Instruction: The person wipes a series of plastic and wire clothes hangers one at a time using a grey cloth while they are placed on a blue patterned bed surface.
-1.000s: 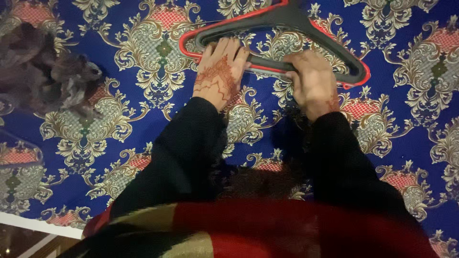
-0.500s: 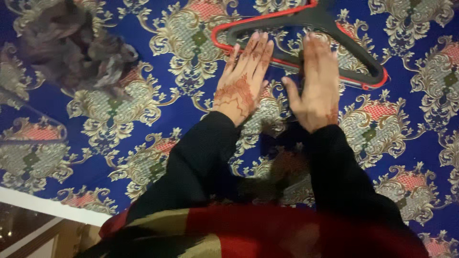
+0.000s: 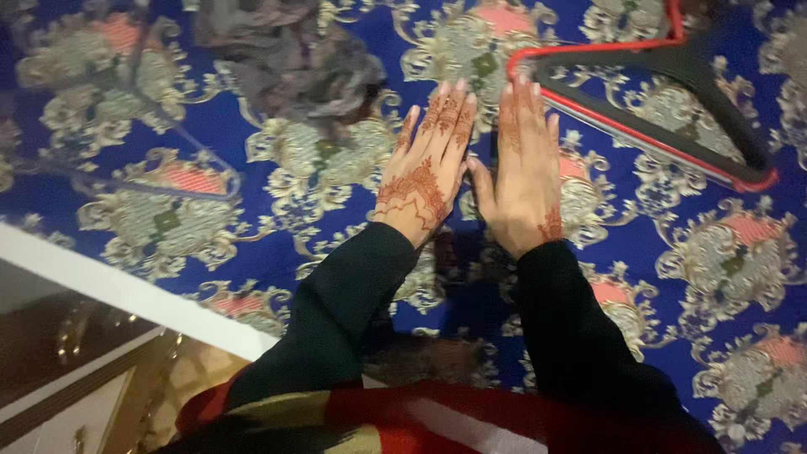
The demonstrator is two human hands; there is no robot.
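Head view: both hands off the hanger (image 3: pixel 672 101) now, where a second ago they gripped its lower bar. Left hand (image 3: pixel 423 172) and right hand (image 3: pixel 523 176) flat, fingers straight and together, side by side on the blue patterned cloth (image 3: pixel 252 134), holding nothing. Hanger (dark, red-edged) lying up and to the right, just beyond the right fingertips. Grey crumpled fabric (image 3: pixel 286 59) up left, untouched.

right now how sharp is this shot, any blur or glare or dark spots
Head view: soft motion blur overall, worst on the grey cloth and the patterned blue cover; left hand and right hand fairly clear; the red-edged hanger is cut off at the top; shadow falls between the sleeves; no strong glare.
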